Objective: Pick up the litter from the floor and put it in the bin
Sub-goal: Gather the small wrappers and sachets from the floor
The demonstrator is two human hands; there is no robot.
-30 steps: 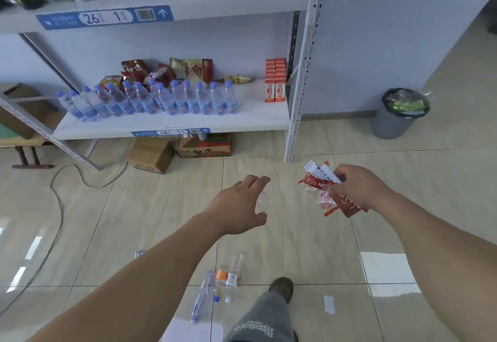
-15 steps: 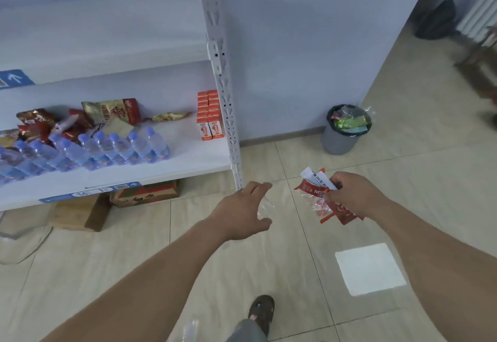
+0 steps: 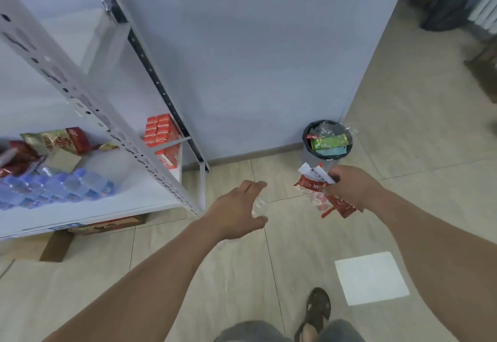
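— What are you holding?

— My right hand [image 3: 349, 188] is clamping a bunch of wrappers [image 3: 320, 188], and my left hand [image 3: 236, 212] is curling round a clear plastic scrap [image 3: 258, 204].

— How is it handling?

— Light, crinkly and slippery, I'm guessing, so I'm pinching the bunched middle. The bin [image 3: 312, 154] is sitting just ahead by the wall, already nearly full.
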